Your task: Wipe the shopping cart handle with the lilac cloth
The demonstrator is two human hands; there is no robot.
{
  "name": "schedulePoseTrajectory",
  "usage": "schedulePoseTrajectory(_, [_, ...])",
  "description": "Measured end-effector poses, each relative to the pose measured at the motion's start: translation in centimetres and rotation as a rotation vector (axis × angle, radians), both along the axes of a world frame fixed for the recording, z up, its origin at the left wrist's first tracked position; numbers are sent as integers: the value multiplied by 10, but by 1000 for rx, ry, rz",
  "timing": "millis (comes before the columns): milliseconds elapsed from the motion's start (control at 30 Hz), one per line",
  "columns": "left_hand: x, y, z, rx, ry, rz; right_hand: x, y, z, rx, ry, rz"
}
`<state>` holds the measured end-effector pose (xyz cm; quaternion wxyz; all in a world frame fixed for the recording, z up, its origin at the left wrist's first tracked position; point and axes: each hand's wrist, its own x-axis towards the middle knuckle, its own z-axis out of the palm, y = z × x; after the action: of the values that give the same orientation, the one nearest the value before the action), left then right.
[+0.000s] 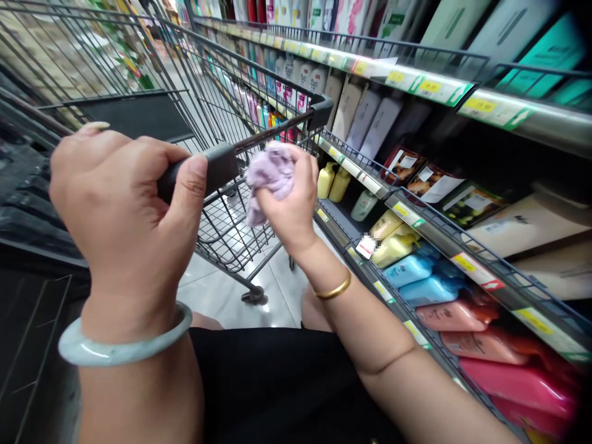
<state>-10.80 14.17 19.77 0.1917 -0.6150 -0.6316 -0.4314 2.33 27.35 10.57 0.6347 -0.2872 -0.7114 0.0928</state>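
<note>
Here the left hand (120, 203) is wrapped tight around the black cart handle (218, 168). Just to its right, the right hand (290, 206) is squeezed shut on a purple cloth (271, 176), held against that handle. Past both hands is the wire cart (139, 68). Right of the right hand, shelves (416, 213) hold yellow, blue and pink bottles (407, 271).

The cloth (271, 176) in the right hand (291, 206) is pale lilac. The handle (217, 168) in the left hand (124, 209) is black. Below the left hand sits a milky green bangle (120, 348), and below the right a gold bracelet (333, 290). Right of that hand stand yellow bottles (395, 246), blue bottles (414, 277) and pink bottles (456, 316).
</note>
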Motion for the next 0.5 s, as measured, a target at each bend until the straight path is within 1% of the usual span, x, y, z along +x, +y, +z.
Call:
schedulePoseTrajectory(67, [-2,3,-2,75,40,7,-2,-17,10,67,-88,64])
schedulePoseTrajectory(100, [-2,4,-3,87,56,9,-1,-18,12,84,-108,95])
schedulePoseTrajectory(167, [-3,6,-4,86,77,8,4,-6,10,66,-75,109])
schedulePoseTrajectory(267, [-3,5,-3,74,77,-2,14,27,-5,-67,98,7])
schedulePoseTrajectory(333, [-2,4,-2,42,63,-19,14,34,-12,-131,164,-41])
schedulePoseTrajectory(400, [-1,3,-2,8,45,-25,8,20,-9,-115,146,-14])
schedulePoseTrajectory(500, [-1,2,-3,61,51,6,-6,-21,4,28,32,102])
